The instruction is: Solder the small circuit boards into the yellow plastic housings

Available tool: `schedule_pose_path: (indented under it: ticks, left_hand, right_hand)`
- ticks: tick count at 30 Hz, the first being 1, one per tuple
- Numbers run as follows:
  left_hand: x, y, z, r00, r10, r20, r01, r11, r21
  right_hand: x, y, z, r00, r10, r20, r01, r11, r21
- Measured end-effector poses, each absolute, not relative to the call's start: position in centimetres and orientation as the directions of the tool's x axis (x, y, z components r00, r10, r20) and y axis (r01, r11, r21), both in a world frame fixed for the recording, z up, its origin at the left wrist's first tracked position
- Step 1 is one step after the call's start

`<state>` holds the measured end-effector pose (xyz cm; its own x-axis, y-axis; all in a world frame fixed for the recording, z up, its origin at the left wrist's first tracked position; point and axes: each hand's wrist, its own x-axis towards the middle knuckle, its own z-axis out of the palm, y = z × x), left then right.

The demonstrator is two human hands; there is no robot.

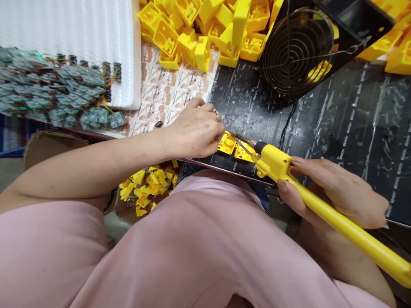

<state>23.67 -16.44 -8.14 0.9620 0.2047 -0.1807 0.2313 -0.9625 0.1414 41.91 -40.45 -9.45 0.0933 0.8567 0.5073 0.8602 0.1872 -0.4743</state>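
Note:
My right hand (334, 188) is wrapped around a yellow soldering gun (279, 164), its long yellow body running down to the lower right. The gun's thin metal tip points left over two small yellow plastic casings at the bench edge. My left hand (195, 128), with a ring on one finger, is closed at the left casing (226, 144); its fingertips are partly hidden behind the knuckles. The right casing (245, 152) lies under the gun's tip. Small parts inside the casings are too fine to make out.
A black fan (292, 53) with a wire grille stands at the back. Yellow housings (192, 47) are heaped behind. Many wired circuit boards (64, 90) lie on white foam (128, 51) at left. A box below holds yellow pieces (150, 186). Black sheeting (337, 124) covers the bench.

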Motion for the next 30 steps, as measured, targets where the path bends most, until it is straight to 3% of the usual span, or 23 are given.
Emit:
schedule_pose_path:
  ticks: [2, 7, 9, 12, 15, 17, 20, 26, 30]
  left_hand:
    - [23.2, -16.1, -8.0, 0.962, 0.205, -0.180, 0.237, -0.954, 0.182]
    - [22.0, -14.9, -8.2, 0.965, 0.218, -0.147, 0.260, -0.876, 0.405]
    - [21.9, -14.7, -8.7, 0.963, 0.241, -0.118, 0.268, -0.862, 0.430]
    - [22.1, -15.0, -9.3, 0.954, 0.294, -0.058, 0.292, -0.867, 0.403]
    - [22.4, -15.5, -9.6, 0.944, 0.328, -0.033, 0.316, -0.872, 0.373]
    - [22.7, -15.8, -9.7, 0.943, 0.333, -0.016, 0.319, -0.887, 0.335]
    - [23.0, -16.0, -9.8, 0.945, 0.326, -0.006, 0.316, -0.912, 0.261]
    - [23.7, -15.9, -9.5, 0.959, 0.280, -0.049, 0.285, -0.940, 0.186]
    - [24.2, -15.9, -9.3, 0.963, 0.259, -0.069, 0.266, -0.956, 0.126]
  right_hand:
    - [41.7, -40.3, -9.2, 0.070, 0.837, 0.543, 0.895, 0.188, -0.404]
    - [41.3, -40.1, -9.7, 0.122, 0.815, 0.566, 0.906, 0.142, -0.399]
    - [41.2, -40.1, -9.9, 0.143, 0.794, 0.591, 0.905, 0.138, -0.404]
    - [40.9, -40.3, -10.1, 0.187, 0.782, 0.595, 0.892, 0.118, -0.436]
    - [40.7, -40.5, -10.3, 0.271, 0.801, 0.534, 0.832, 0.084, -0.548]
    - [40.6, -40.3, -10.4, 0.266, 0.799, 0.540, 0.779, 0.152, -0.609]
    - [40.4, -39.7, -10.2, 0.172, 0.775, 0.609, 0.766, 0.284, -0.577]
    - [40.2, -38.7, -9.0, 0.046, 0.840, 0.541, 0.857, 0.245, -0.453]
    - [40.2, -39.3, -8.9, 0.004, 0.903, 0.429, 0.848, 0.224, -0.480]
